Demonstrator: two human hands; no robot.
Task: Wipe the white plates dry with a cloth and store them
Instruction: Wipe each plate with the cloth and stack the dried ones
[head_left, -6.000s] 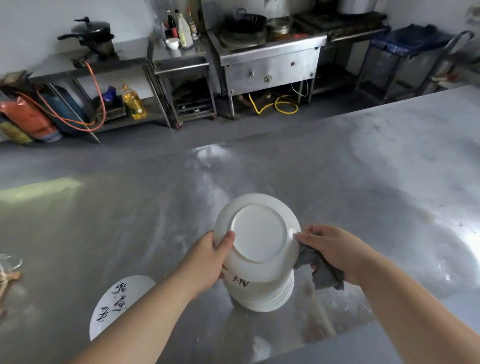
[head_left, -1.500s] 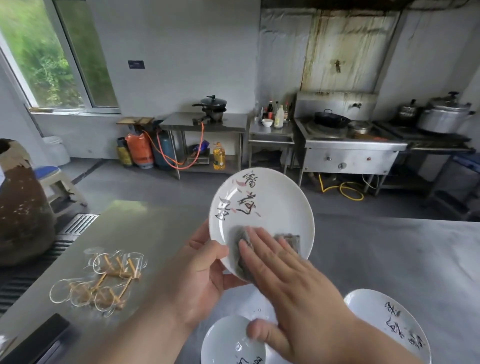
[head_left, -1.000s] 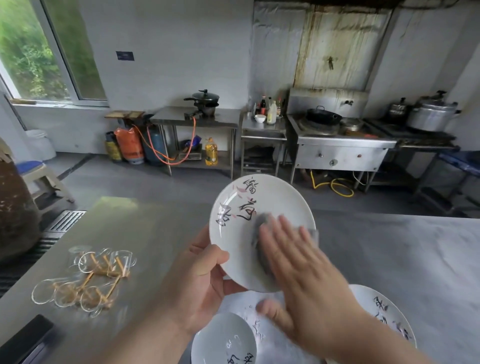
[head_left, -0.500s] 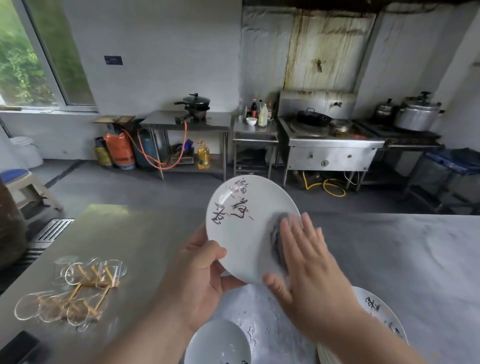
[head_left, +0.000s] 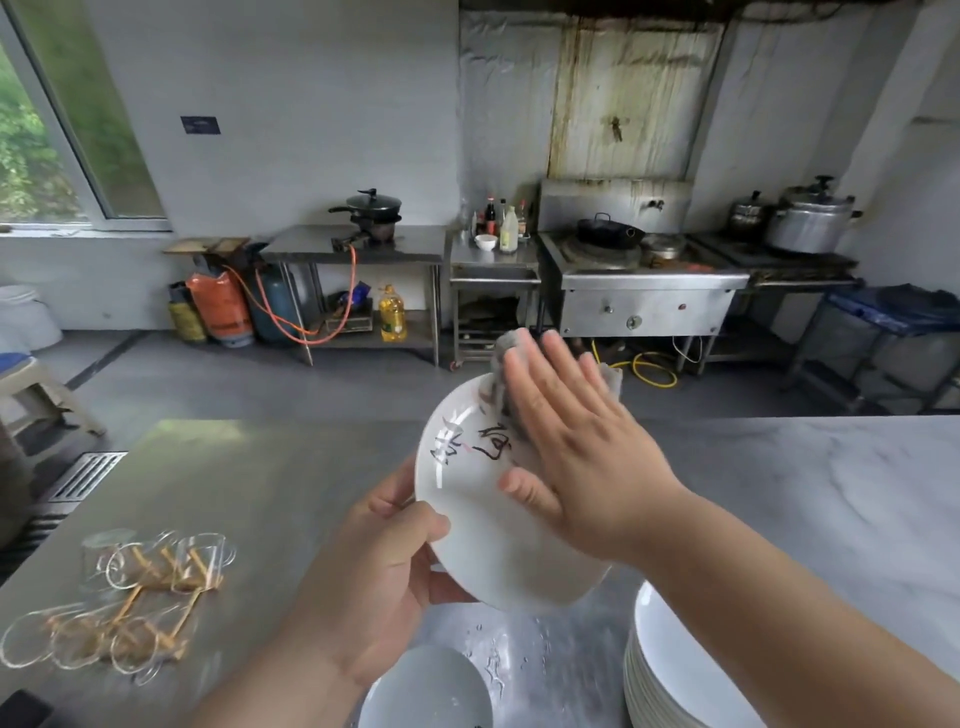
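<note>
While a white plate (head_left: 467, 530) is held tilted, face toward the camera, above a steel table (head_left: 249, 483), a person presses a grey cloth (head_left: 501, 358) against its upper part. The left hand (head_left: 374, 571) grips the plate's lower left rim, thumb curled over the front and fingers wrapped behind. The right hand (head_left: 576, 457) lies flat on the plate's face, fingers straight and spread, pinning the cloth beneath them. The cloth pokes out past the fingertips and over the plate's top edge. Black brush characters with a touch of red show on the plate's face, just left of the right hand.

Below and to the right of the held plate, a stack of white plates (head_left: 670, 670) stands on the table. Directly below the held plate, at the frame's bottom edge, lies a single white plate (head_left: 426, 686), and water droplets (head_left: 514, 649) bead on the steel between it and the stack. Well to the left of the held plate, clear glasses (head_left: 135, 597) lie on the table. Far behind the held plate, a wok burner (head_left: 644, 296) stands against the wall, with an orange gas cylinder (head_left: 218, 306) farther left.
</note>
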